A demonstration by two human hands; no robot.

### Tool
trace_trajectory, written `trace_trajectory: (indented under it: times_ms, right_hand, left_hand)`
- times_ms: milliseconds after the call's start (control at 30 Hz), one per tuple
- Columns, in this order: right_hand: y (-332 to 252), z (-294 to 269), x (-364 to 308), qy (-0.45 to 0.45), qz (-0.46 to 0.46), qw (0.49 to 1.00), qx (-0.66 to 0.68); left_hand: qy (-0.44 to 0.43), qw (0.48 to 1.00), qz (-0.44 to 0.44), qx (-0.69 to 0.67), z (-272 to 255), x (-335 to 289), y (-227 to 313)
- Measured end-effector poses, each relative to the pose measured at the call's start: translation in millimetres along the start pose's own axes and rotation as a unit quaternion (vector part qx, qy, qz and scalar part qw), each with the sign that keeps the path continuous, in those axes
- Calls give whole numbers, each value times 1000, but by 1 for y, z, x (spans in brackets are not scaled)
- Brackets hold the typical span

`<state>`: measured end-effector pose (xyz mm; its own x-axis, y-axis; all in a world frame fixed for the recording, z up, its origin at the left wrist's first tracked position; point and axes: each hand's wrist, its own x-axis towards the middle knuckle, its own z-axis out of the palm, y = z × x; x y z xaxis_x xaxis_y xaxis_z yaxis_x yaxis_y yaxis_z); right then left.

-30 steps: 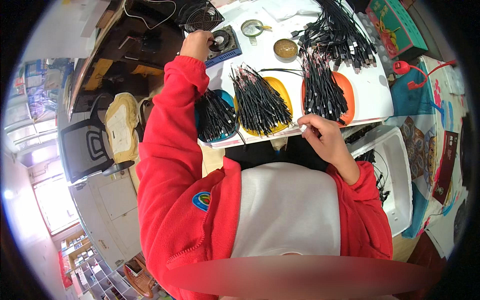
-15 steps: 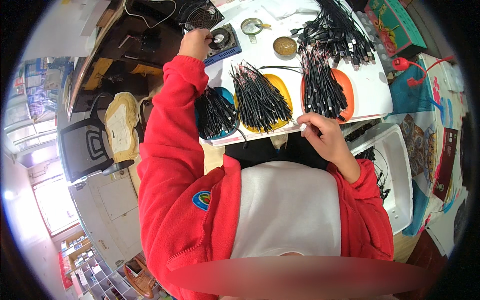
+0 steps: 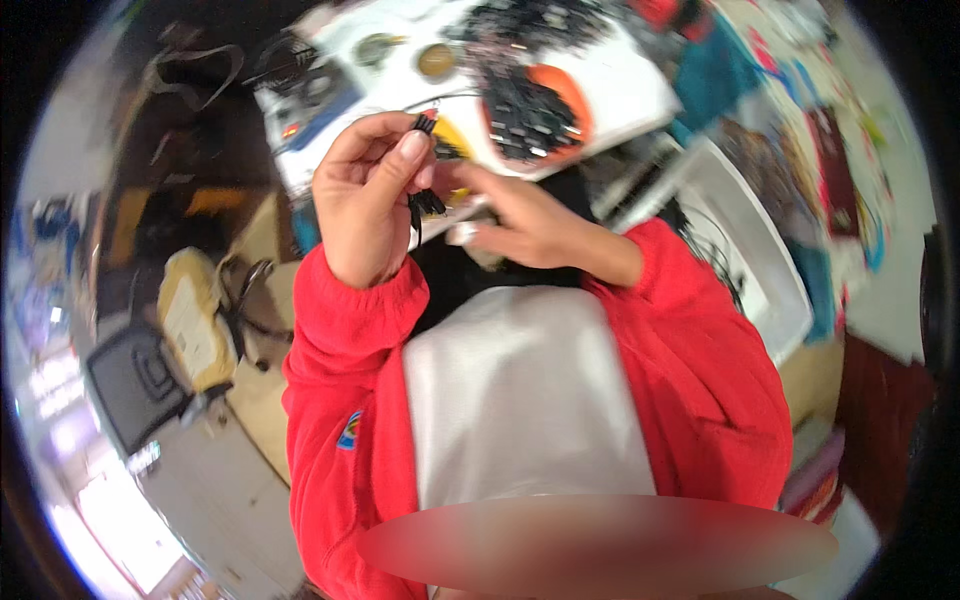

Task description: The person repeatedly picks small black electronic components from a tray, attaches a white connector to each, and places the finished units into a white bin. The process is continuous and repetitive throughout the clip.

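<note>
My left hand (image 3: pixel 372 190) is raised near the table's front edge, its thumb and fingers closed on a small bunch of black cables (image 3: pixel 426 124). Their ends stick out above and below the grip. Just right of it, my right hand (image 3: pixel 535 222) reaches across, blurred, with fingers stretched out and apart; its fingertips come close to the left hand. A small white patch shows at its thumb tip, too smeared to identify. Behind the hands, a yellow tray (image 3: pixel 447 133) is mostly hidden. An orange tray (image 3: pixel 578 92) bears a heap of black cables (image 3: pixel 522 118).
The white table (image 3: pixel 632 88) also carries a larger cable pile (image 3: pixel 530 22), a round tin (image 3: pixel 436 61), a round dish (image 3: pixel 374 50) and a blue-sided device (image 3: pixel 325 108). At right stands a white tub (image 3: pixel 768 245) with dark cables inside. A cushioned chair (image 3: pixel 197 315) is at left.
My left hand has come back from the blue device toward my body and now holds black cables. My right hand has moved left toward it. The whole view has shifted and blurred.
</note>
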<state>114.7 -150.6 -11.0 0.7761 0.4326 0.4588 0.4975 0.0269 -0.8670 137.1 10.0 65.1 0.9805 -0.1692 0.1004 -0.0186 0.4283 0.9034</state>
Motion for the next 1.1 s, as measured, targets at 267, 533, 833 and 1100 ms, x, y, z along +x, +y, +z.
trace_trajectory:
  times_ms: [267, 533, 833, 1100]
  right_hand:
    - [-49, -84, -100, 64, 151, 968, 187]
    - [-150, -214, -217, 267, 305, 892, -201]
    - [168, -267, -331, -318, 511, 587, -541]
    - [217, -241, -314, -33, 613, 607, -504]
  left_hand:
    - [-143, 985, -69, 63, 36, -21, -33]
    - [-36, 976, -128, 173, -53, -35, -39]
    - [131, 953, -93, 255, -122, -58, -31]
    - [240, 694, 91, 672, -161, -42, -30]
